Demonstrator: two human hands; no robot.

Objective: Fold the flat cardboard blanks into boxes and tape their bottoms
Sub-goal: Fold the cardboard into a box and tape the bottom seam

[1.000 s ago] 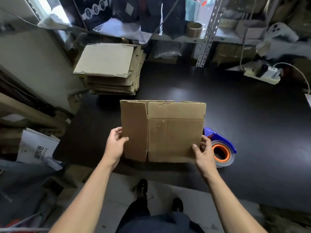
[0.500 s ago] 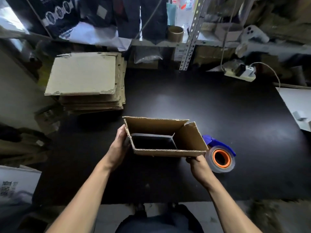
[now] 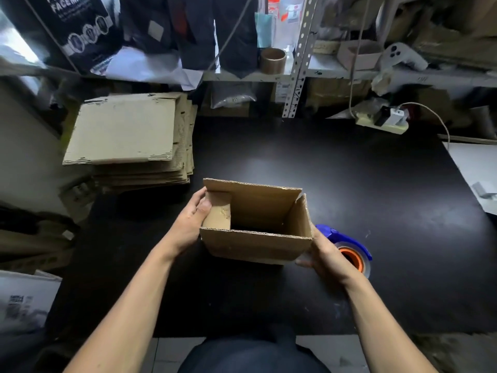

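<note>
- Left hand [image 3: 191,222] is gripping the opened cardboard box [image 3: 255,247] between both hands, thumb pressing a side flap inward;
- Right hand [image 3: 324,256] is clasping its right corner;
- Tape dispenser [image 3: 349,251] is lying on the desk [image 3: 349,179] just behind the right hand.

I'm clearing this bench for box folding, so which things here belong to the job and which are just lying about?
For the job:
opened brown cardboard box, held by left hand and right hand
stack of flat cardboard blanks
blue tape dispenser with orange core

Lying about:
white power strip
brown tape roll on shelf
</note>
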